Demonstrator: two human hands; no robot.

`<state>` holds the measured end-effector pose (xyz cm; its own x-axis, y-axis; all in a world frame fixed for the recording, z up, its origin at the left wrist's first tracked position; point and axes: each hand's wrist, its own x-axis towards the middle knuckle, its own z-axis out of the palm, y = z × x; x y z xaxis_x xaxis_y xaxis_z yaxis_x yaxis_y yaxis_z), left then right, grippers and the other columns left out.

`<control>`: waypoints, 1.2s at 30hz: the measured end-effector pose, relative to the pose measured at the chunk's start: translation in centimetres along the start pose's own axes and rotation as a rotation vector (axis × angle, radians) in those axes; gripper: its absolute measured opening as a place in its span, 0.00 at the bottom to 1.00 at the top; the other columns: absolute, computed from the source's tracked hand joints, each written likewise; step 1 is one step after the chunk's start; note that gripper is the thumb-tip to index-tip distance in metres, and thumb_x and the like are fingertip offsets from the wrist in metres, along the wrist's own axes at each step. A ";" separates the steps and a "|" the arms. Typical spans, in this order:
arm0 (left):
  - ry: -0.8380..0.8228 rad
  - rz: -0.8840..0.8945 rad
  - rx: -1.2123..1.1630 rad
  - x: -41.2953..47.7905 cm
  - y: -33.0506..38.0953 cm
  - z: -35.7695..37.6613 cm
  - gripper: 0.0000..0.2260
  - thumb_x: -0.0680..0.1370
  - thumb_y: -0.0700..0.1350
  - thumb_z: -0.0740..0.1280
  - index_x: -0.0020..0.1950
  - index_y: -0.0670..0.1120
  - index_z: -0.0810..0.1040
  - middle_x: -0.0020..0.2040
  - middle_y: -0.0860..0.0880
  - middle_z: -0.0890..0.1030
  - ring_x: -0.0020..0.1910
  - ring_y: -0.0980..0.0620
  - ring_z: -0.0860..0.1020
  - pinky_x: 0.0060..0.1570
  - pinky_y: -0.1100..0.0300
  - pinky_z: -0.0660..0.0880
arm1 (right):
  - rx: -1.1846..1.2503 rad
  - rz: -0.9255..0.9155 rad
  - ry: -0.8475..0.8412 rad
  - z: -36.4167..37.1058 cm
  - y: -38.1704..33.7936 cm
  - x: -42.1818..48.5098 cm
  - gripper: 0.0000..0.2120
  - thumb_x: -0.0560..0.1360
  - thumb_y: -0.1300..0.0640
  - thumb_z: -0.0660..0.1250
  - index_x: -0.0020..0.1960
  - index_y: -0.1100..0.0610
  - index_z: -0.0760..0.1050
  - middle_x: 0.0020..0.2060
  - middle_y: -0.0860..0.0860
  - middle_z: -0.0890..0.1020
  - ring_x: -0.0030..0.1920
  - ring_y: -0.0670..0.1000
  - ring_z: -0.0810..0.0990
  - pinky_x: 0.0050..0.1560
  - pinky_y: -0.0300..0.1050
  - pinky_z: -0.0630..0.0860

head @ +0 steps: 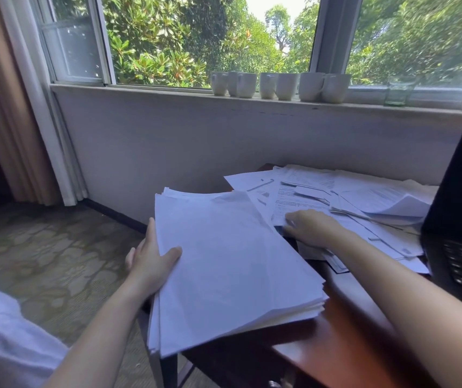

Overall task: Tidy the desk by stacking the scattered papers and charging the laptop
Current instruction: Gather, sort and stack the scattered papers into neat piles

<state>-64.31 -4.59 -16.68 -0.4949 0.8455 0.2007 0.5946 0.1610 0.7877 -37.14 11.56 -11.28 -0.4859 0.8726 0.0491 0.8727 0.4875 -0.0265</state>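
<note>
White paper stack (232,264) gripped by left hand (151,261) | right hand (311,228) on scattered papers (364,197), grip unclear

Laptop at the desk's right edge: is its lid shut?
No, the laptop stands open, its dark screen raised and its keyboard showing beside the scattered papers.

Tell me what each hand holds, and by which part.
Left hand grips the thick stack of white paper sheets at its left edge, thumb on top. Right hand rests on scattered printed sheets; grip unclear.
</note>
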 end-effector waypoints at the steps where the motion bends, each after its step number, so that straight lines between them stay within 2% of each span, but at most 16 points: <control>1: 0.002 0.014 -0.005 -0.2 0.2 -0.1 0.31 0.64 0.59 0.56 0.67 0.56 0.62 0.58 0.59 0.78 0.62 0.50 0.71 0.63 0.56 0.50 | -0.044 0.009 0.075 0.2 0.0 0.0 0.14 0.79 0.52 0.54 0.35 0.54 0.62 0.43 0.55 0.76 0.49 0.58 0.76 0.39 0.47 0.67; 3: 0.008 0.026 -0.018 -0.5 0.7 -0.2 0.24 0.65 0.56 0.56 0.61 0.58 0.65 0.53 0.60 0.79 0.57 0.51 0.72 0.57 0.58 0.50 | -0.118 0.041 0.184 0.5 0.1 0.1 0.12 0.78 0.58 0.54 0.35 0.55 0.61 0.45 0.57 0.78 0.48 0.59 0.77 0.38 0.45 0.64; 6: 0.010 0.037 -0.009 -0.7 1.0 -0.3 0.23 0.65 0.55 0.56 0.60 0.57 0.65 0.52 0.60 0.78 0.54 0.53 0.71 0.55 0.59 0.50 | -0.120 0.098 0.311 0.3 0.6 -0.2 0.09 0.79 0.59 0.54 0.41 0.54 0.67 0.47 0.57 0.79 0.44 0.59 0.76 0.38 0.45 0.63; 9: 0.011 0.039 0.012 -0.6 0.9 -0.3 0.23 0.65 0.55 0.56 0.60 0.56 0.65 0.52 0.60 0.78 0.54 0.52 0.71 0.54 0.58 0.51 | 0.005 0.122 0.573 -0.4 0.9 -0.9 0.11 0.81 0.57 0.54 0.42 0.57 0.70 0.36 0.59 0.79 0.33 0.58 0.68 0.34 0.45 0.61; 12: 0.018 0.030 0.024 -0.4 0.8 -0.2 0.21 0.65 0.55 0.56 0.58 0.57 0.66 0.51 0.60 0.78 0.55 0.52 0.72 0.59 0.54 0.54 | 0.167 -0.065 0.851 -1.8 -0.4 -2.3 0.15 0.80 0.55 0.55 0.35 0.55 0.64 0.22 0.54 0.67 0.25 0.57 0.61 0.27 0.43 0.57; 15: 0.025 -0.001 0.049 -0.1 0.6 0.1 0.21 0.65 0.56 0.55 0.57 0.55 0.67 0.51 0.58 0.78 0.56 0.52 0.70 0.64 0.52 0.53 | 0.218 -0.313 0.933 -3.0 -2.5 -4.2 0.13 0.78 0.54 0.54 0.34 0.52 0.59 0.22 0.47 0.59 0.23 0.55 0.57 0.23 0.39 0.53; 17: 0.020 0.001 0.068 0.0 0.6 0.1 0.21 0.65 0.56 0.55 0.56 0.54 0.68 0.50 0.56 0.78 0.56 0.52 0.71 0.61 0.54 0.54 | 0.243 -0.423 0.918 -3.1 -4.2 -5.6 0.13 0.76 0.55 0.56 0.33 0.54 0.66 0.22 0.49 0.63 0.22 0.57 0.61 0.25 0.39 0.58; 20: -0.002 -0.031 0.084 0.3 0.5 0.0 0.22 0.64 0.54 0.52 0.56 0.53 0.68 0.50 0.54 0.78 0.55 0.50 0.71 0.57 0.54 0.55 | 0.199 -0.581 0.789 -2.3 -7.2 -7.7 0.13 0.74 0.54 0.57 0.38 0.56 0.77 0.25 0.51 0.76 0.25 0.59 0.73 0.24 0.40 0.65; 22: -0.016 -0.077 0.055 0.5 0.5 -0.1 0.22 0.66 0.54 0.49 0.57 0.53 0.69 0.54 0.53 0.78 0.60 0.50 0.71 0.62 0.52 0.55 | 0.173 -0.705 0.643 -1.6 -8.9 -8.9 0.14 0.76 0.53 0.56 0.39 0.55 0.77 0.27 0.51 0.78 0.28 0.59 0.76 0.25 0.41 0.66; 24: 0.009 -0.102 -0.023 0.6 0.7 0.0 0.22 0.76 0.56 0.47 0.63 0.51 0.70 0.62 0.54 0.75 0.68 0.51 0.66 0.70 0.51 0.50 | 0.199 -0.816 0.471 -0.9 -10.1 -9.8 0.15 0.77 0.52 0.55 0.40 0.56 0.77 0.29 0.52 0.78 0.30 0.60 0.76 0.26 0.44 0.70; 26: 0.022 -0.141 -0.111 0.4 1.1 -0.2 0.21 0.82 0.54 0.46 0.63 0.48 0.72 0.63 0.51 0.74 0.69 0.49 0.65 0.73 0.50 0.49 | 0.175 -0.872 0.352 -0.5 -10.7 -10.3 0.14 0.79 0.52 0.56 0.43 0.56 0.77 0.31 0.52 0.79 0.34 0.59 0.77 0.30 0.49 0.72; 27: 0.015 -0.145 -0.144 0.4 1.2 -0.3 0.21 0.82 0.56 0.47 0.63 0.48 0.73 0.64 0.51 0.74 0.69 0.48 0.66 0.74 0.48 0.50 | 0.162 -0.878 0.318 -0.3 -10.9 -10.4 0.15 0.79 0.51 0.55 0.44 0.56 0.77 0.32 0.52 0.79 0.36 0.59 0.78 0.32 0.51 0.72; 29: -0.031 -0.113 -0.095 0.3 1.3 -0.5 0.24 0.74 0.61 0.52 0.64 0.52 0.72 0.64 0.54 0.75 0.68 0.50 0.67 0.72 0.50 0.51 | 0.201 -0.866 0.238 -0.4 -11.1 -10.6 0.20 0.80 0.47 0.51 0.44 0.56 0.76 0.35 0.52 0.81 0.39 0.58 0.79 0.37 0.53 0.73; 31: -0.055 -0.067 0.044 0.4 1.1 -0.5 0.27 0.65 0.57 0.53 0.63 0.53 0.70 0.61 0.55 0.76 0.66 0.50 0.69 0.64 0.54 0.54 | 0.293 -0.809 0.129 -0.8 -11.0 -10.3 0.27 0.78 0.41 0.45 0.49 0.56 0.78 0.43 0.51 0.84 0.45 0.56 0.80 0.45 0.52 0.74; 33: -0.052 -0.054 0.104 0.4 1.0 -0.5 0.28 0.63 0.55 0.54 0.62 0.52 0.68 0.60 0.54 0.76 0.64 0.49 0.70 0.59 0.54 0.56 | 0.371 -0.702 0.072 -1.0 -10.2 -9.4 0.31 0.77 0.38 0.44 0.55 0.55 0.79 0.49 0.52 0.84 0.50 0.54 0.81 0.50 0.50 0.74; 36: -0.066 -0.041 0.121 0.3 1.0 -0.5 0.27 0.63 0.55 0.54 0.61 0.51 0.67 0.59 0.53 0.76 0.63 0.49 0.71 0.61 0.53 0.56 | 0.350 -0.490 0.140 -0.6 -7.6 -7.0 0.20 0.80 0.45 0.54 0.56 0.55 0.79 0.51 0.51 0.83 0.51 0.52 0.80 0.52 0.50 0.74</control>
<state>-64.18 -4.47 -15.51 -0.4797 0.8680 0.1283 0.6489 0.2525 0.7177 -40.38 1.72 -10.83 -0.7950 0.5438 0.2688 0.4707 0.8325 -0.2923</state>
